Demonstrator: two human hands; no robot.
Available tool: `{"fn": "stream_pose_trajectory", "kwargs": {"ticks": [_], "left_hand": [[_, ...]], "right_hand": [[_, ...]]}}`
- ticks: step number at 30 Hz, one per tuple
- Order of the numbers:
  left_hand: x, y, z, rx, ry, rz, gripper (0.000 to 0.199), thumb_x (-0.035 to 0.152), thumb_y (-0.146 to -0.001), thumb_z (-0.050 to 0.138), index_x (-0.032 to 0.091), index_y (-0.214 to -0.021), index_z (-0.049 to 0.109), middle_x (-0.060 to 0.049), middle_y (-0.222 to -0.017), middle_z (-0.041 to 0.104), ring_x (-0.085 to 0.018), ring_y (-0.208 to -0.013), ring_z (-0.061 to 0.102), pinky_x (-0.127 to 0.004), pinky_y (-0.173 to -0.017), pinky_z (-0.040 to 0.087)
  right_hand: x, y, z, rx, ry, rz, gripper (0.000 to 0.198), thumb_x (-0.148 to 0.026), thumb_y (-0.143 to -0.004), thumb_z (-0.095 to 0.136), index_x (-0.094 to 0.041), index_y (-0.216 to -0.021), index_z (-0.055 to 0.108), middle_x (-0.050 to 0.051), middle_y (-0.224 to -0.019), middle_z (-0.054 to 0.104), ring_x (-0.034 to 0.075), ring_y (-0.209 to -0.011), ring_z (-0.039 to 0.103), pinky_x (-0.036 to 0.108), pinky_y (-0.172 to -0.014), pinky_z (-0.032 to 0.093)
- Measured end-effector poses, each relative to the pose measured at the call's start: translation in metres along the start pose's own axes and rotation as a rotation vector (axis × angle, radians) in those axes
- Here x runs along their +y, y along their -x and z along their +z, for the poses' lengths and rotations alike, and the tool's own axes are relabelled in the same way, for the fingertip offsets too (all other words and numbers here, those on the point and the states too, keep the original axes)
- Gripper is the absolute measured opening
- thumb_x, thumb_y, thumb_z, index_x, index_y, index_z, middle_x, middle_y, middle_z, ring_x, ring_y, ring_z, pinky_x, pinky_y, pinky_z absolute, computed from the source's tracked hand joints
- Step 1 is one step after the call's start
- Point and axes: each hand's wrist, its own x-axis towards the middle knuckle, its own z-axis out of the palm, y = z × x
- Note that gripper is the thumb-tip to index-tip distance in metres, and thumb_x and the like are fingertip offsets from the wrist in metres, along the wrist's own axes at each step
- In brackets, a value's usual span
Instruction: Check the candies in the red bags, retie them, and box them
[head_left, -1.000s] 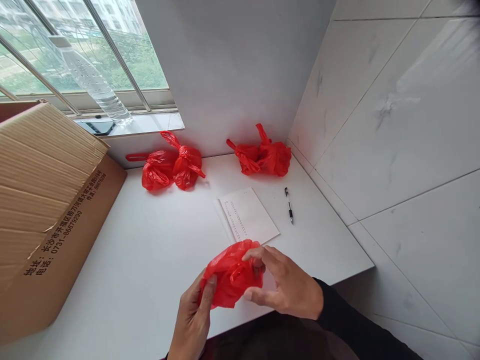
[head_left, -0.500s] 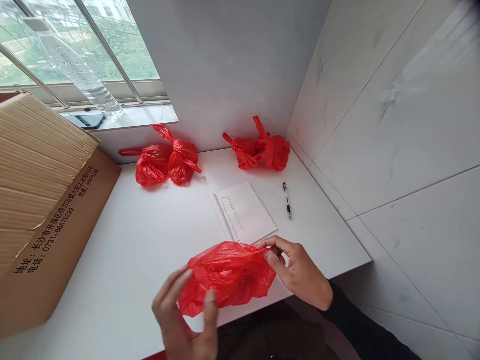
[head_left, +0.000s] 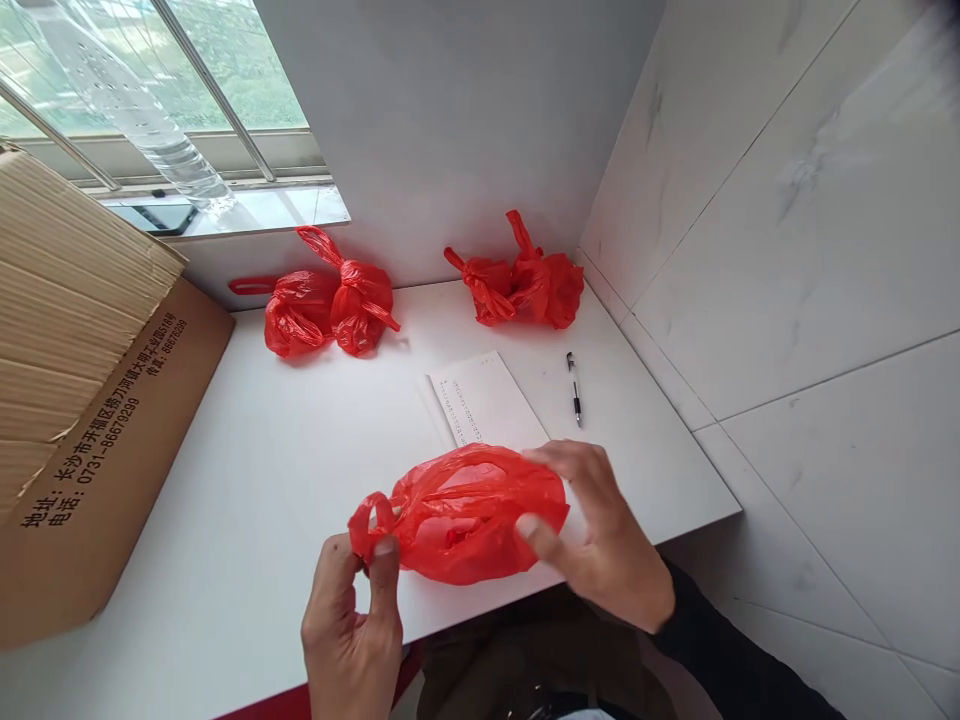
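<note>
A red plastic bag [head_left: 480, 500] lies at the front edge of the white table, its mouth spread wide and a small red item [head_left: 463, 532] inside that I cannot make out. My left hand [head_left: 356, 610] pinches the bag's looped handle between thumb and fingers on the left side. On the bag's right side is my right hand [head_left: 607, 535], slightly blurred, with thumb and fingers spread apart around the rim. Just behind the bag sits a white booklet [head_left: 487, 400] with rows of small print, partly covered by the bag.
Two knotted red bags [head_left: 330, 305] stand at the back left, and more red bags [head_left: 525, 285] at the back right. A black-capped pen [head_left: 574, 390] lies right of the booklet. A large cardboard box [head_left: 97, 430] fills the left side; a water bottle [head_left: 135, 110] stands on the windowsill.
My left hand went from open beside the bag to pinching its handle. My right hand let go of the rim and spread its fingers. The bag's mouth has widened.
</note>
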Motion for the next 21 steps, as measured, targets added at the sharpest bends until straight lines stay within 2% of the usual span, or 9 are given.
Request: {"fn": "stream_pose_trajectory", "kwargs": {"ticks": [2, 4, 6, 8, 11, 14, 16, 18, 21], "left_hand": [[0.007, 0.002, 0.002, -0.013, 0.061, -0.099, 0.039, 0.056, -0.091, 0.064, 0.025, -0.113, 0.073, -0.005, -0.107, 0.071, -0.028, -0.109, 0.065, -0.037, -0.089, 0.052], [0.011, 0.004, 0.001, 0.026, 0.119, -0.180, 0.041, 0.057, -0.088, 0.067, 0.025, -0.114, 0.073, -0.005, -0.117, 0.072, -0.029, -0.114, 0.064, -0.038, -0.096, 0.051], [0.012, 0.004, -0.002, 0.067, 0.161, -0.233, 0.040, 0.056, -0.086, 0.070, 0.026, -0.113, 0.073, -0.005, -0.124, 0.070, -0.028, -0.119, 0.062, -0.039, -0.101, 0.050], [0.010, 0.004, -0.008, 0.078, 0.202, -0.256, 0.037, 0.053, -0.086, 0.071, 0.026, -0.112, 0.073, -0.004, -0.124, 0.070, -0.027, -0.121, 0.062, -0.037, -0.102, 0.049], [0.010, 0.004, -0.014, 0.043, 0.228, -0.249, 0.033, 0.052, -0.084, 0.074, 0.026, -0.105, 0.071, -0.003, -0.119, 0.068, -0.025, -0.116, 0.063, -0.031, -0.094, 0.051], [0.020, 0.005, -0.012, 0.000, 0.165, -0.269, 0.038, 0.053, -0.076, 0.080, 0.022, -0.095, 0.068, -0.004, -0.108, 0.068, -0.023, -0.099, 0.066, -0.027, -0.078, 0.054], [0.031, 0.006, -0.008, -0.001, 0.153, -0.275, 0.039, 0.052, -0.073, 0.082, 0.021, -0.090, 0.066, -0.003, -0.098, 0.068, -0.020, -0.089, 0.066, -0.025, -0.073, 0.054], [0.040, 0.008, -0.004, 0.016, 0.186, -0.254, 0.038, 0.051, -0.073, 0.082, 0.022, -0.090, 0.065, -0.002, -0.096, 0.067, -0.018, -0.087, 0.065, -0.023, -0.071, 0.054], [0.040, 0.010, -0.003, 0.060, 0.265, -0.235, 0.034, 0.047, -0.076, 0.081, 0.025, -0.097, 0.068, -0.001, -0.107, 0.067, -0.018, -0.097, 0.065, -0.019, -0.077, 0.054]], "right_hand": [[-0.004, -0.002, 0.007, -0.051, 0.080, -0.142, 0.045, -0.036, -0.092, 0.069, -0.027, -0.135, 0.056, 0.008, -0.125, 0.057, 0.027, -0.123, 0.052, 0.055, -0.119, 0.033], [-0.001, -0.007, 0.010, -0.040, 0.120, -0.186, 0.025, -0.025, -0.096, 0.063, -0.026, -0.121, 0.063, 0.005, -0.110, 0.062, 0.022, -0.109, 0.059, 0.056, -0.122, 0.028], [0.005, -0.010, 0.005, -0.009, 0.083, -0.121, 0.015, -0.018, -0.098, 0.056, -0.025, -0.109, 0.064, 0.002, -0.101, 0.064, 0.019, -0.101, 0.061, 0.051, -0.116, 0.037], [0.008, -0.010, -0.006, 0.046, 0.008, 0.003, 0.012, -0.021, -0.100, 0.055, -0.026, -0.108, 0.062, 0.003, -0.106, 0.065, 0.021, -0.106, 0.060, 0.044, -0.103, 0.048], [-0.003, -0.002, -0.021, 0.199, -0.043, 0.099, 0.017, -0.022, -0.100, 0.057, -0.027, -0.116, 0.059, 0.006, -0.117, 0.062, 0.023, -0.116, 0.057, 0.041, -0.095, 0.051], [-0.032, 0.009, -0.021, 0.338, -0.158, -0.098, 0.027, -0.011, -0.095, 0.055, -0.027, -0.116, 0.057, 0.005, -0.108, 0.061, 0.021, -0.105, 0.060, 0.038, -0.089, 0.053], [-0.050, 0.009, -0.013, 0.210, -0.266, -0.272, 0.032, -0.005, -0.093, 0.052, -0.028, -0.115, 0.058, 0.003, -0.100, 0.064, 0.019, -0.093, 0.063, 0.033, -0.080, 0.055], [-0.057, 0.002, -0.001, -0.080, -0.221, -0.341, 0.034, -0.005, -0.093, 0.049, -0.026, -0.119, 0.058, 0.004, -0.101, 0.068, 0.019, -0.091, 0.065, 0.032, -0.078, 0.056], [-0.047, -0.015, 0.013, -0.435, 0.177, -0.172, 0.040, 0.001, -0.087, 0.048, -0.016, -0.121, 0.060, 0.011, -0.102, 0.071, 0.026, -0.089, 0.069, 0.039, -0.077, 0.057]]}}
